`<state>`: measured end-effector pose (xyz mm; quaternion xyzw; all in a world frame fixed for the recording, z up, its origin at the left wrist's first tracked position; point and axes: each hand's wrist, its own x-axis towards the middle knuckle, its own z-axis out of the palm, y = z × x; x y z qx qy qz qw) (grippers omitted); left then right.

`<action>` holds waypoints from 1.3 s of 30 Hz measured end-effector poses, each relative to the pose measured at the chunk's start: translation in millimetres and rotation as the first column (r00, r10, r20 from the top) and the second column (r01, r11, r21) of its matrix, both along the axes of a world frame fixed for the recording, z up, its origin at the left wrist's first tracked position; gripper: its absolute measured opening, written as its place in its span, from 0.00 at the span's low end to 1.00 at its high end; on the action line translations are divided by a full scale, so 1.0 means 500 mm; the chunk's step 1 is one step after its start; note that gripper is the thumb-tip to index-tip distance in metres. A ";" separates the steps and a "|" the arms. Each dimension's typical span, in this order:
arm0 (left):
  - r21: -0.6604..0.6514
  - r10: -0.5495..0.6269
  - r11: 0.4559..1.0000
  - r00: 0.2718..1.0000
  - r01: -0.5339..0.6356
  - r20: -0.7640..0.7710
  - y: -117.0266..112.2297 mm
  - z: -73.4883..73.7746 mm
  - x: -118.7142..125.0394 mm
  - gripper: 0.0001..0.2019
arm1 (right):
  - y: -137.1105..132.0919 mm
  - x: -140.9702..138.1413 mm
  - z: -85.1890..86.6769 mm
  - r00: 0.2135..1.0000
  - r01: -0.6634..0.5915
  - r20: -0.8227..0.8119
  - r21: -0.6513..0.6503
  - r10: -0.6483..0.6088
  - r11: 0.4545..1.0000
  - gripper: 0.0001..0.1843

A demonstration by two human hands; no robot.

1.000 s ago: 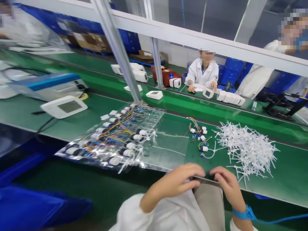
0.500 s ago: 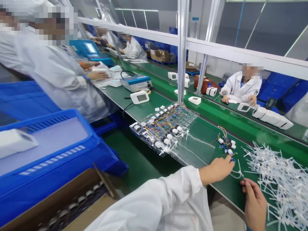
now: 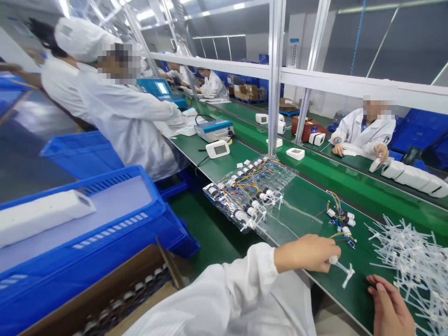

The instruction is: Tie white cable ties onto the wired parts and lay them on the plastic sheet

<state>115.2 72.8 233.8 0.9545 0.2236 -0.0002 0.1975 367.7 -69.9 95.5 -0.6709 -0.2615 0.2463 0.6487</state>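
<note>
fingers point(image 3: 324, 261) of my left hand point(image 3: 308, 253) pinch the small white end of a part with a t-shaped white tube fitting point(image 3: 343, 270), which lies on the green bench point(image 3: 308, 205) just in front of that hand, near the bench's near edge. my right hand point(image 3: 392, 308) rests low at the corner of the head view, fingers loosely spread and flat, holding nothing as far as i can see, just beside the pile of white fittings point(image 3: 409, 252). judging how far things stand: a clear tray point(image 3: 252, 191) further along the bench to the left carries many wired white-and-black pieces in rows, with white fittings showing on the ones nearest me, so i take those as done; a small cluster of wired parts point(image 3: 339, 217) lies loose between the tray and the pile, apparently waiting, and the pile is large, so much looks left. as for room, the strip of bench between tray and pile is fairly open, with only the cluster on it, but the edge runs close under both hands, and the piece i hold sits near it. beyond, a raised green conveyor strip point(image 3: 350, 175) and upright metal posts point(image 3: 275, 74) bound the far side. a co-worker in a white coat point(image 3: 129, 121) stands at the bench to my left, well apart, and another person point(image 3: 364, 133) sits across. blue crates point(image 3: 87, 224) and a cardboard box point(image 3: 115, 298) crowd the floor side at my left.
</note>
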 end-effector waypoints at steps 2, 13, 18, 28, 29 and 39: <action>-0.029 0.036 0.999 0.996 -0.034 0.087 0.016 0.036 -0.057 0.09 | -0.003 0.001 -0.001 1.000 -0.007 -0.013 -0.006 0.007 1.000 0.27; 0.240 0.453 0.867 0.891 -0.437 -0.016 0.382 0.088 -0.293 0.15 | -0.008 -0.001 -0.006 0.989 -0.014 -0.148 0.015 0.016 1.000 0.26; 0.229 0.420 0.896 0.893 -0.380 -0.164 0.438 0.030 -0.318 0.15 | -0.009 0.004 -0.007 0.975 -0.025 -0.221 0.039 0.033 0.999 0.28; 0.169 0.337 0.939 0.900 -0.299 -0.277 0.482 0.010 -0.359 0.14 | -0.011 0.006 -0.008 0.972 -0.063 -0.220 0.081 0.079 0.995 0.23; 0.169 0.332 0.941 0.901 -0.294 -0.278 0.481 0.011 -0.361 0.14 | -0.012 0.006 -0.010 0.974 -0.062 -0.213 0.082 0.079 0.995 0.23; 0.260 0.430 0.895 0.859 -0.364 -0.279 0.480 -0.013 -0.339 0.22 | -0.013 0.010 -0.015 0.983 -0.069 -0.163 0.075 0.081 0.995 0.23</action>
